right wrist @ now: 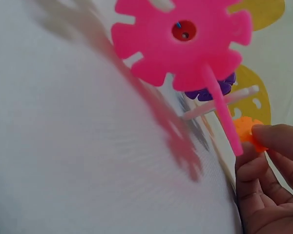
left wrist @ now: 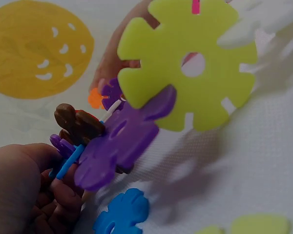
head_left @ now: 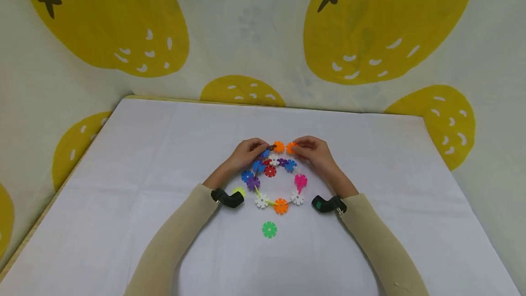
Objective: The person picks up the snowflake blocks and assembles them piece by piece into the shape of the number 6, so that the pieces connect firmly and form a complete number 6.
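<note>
A ring of interlocking plastic snowflake discs, in several colours, stands on the white-covered table. At its far left side my left hand (head_left: 248,153) pinches the chain by a blue disc (left wrist: 71,161), close to a brown disc (left wrist: 78,124). One orange disc (head_left: 278,146) sits by the brown one. Between thumb and fingers my right hand (head_left: 315,153) holds another orange disc (right wrist: 249,130), just right of the first. Nearer the right wrist camera is a pink disc (right wrist: 156,53) of the ring. Purple (left wrist: 119,139) and yellow-green (left wrist: 161,63) discs partly block the left wrist view.
A loose green disc (head_left: 269,229) lies in front of the ring. Beside the left wrist is a yellow disc (head_left: 239,191), partly hidden by the black wrist camera (head_left: 228,198). Behind the table (head_left: 185,241) hangs a cloth (head_left: 255,26) with yellow fruit prints.
</note>
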Available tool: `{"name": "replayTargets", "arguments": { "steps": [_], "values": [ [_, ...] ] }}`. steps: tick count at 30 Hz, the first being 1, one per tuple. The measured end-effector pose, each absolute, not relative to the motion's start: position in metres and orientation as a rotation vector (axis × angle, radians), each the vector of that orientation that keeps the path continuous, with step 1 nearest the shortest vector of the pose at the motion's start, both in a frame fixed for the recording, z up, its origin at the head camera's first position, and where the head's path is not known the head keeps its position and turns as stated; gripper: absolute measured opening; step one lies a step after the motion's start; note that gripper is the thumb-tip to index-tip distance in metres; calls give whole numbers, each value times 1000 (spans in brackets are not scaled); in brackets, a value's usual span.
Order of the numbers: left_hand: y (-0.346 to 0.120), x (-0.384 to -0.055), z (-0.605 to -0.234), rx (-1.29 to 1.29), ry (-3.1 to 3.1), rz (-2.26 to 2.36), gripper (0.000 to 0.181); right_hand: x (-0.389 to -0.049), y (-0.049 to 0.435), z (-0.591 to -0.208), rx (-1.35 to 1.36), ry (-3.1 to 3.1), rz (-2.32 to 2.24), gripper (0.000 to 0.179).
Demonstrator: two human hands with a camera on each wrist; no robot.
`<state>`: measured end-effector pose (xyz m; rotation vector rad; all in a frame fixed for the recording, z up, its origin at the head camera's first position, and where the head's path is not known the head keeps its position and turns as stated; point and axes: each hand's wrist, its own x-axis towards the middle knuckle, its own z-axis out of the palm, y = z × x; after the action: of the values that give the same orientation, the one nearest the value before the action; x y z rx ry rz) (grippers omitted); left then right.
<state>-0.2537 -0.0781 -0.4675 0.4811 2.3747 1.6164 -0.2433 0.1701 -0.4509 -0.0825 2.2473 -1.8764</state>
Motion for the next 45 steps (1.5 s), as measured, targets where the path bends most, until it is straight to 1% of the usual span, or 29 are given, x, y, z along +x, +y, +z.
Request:
{"name": "replayTargets", "arguments": {
  "steps": [8, 13, 22, 37, 41, 45],
  "values": [
    [-78, -253, -468, 501, 2371, 1649, 28, -250, 171, -462, -170, 2330, -1811, 27],
    [-78, -253, -469, 529, 2365, 1676, 27, -250, 170, -462, -197, 2350, -1795, 29],
    [-77, -253, -470, 514, 2294, 1699, 27, -249, 166, -462, -176, 2317, -1863, 25],
    [-76, -257, -471, 498, 2451, 1585, 32, -256, 166, -469, -368, 2285, -1867, 25],
    [-74, -259, -472, 491, 2515, 1533, 33, -257, 165, -469, -386, 2300, -1855, 22],
    [-74, -259, -472, 475, 2501, 1551, 29, -257, 163, -468, -374, 2365, -1807, 22]
  ]
}}
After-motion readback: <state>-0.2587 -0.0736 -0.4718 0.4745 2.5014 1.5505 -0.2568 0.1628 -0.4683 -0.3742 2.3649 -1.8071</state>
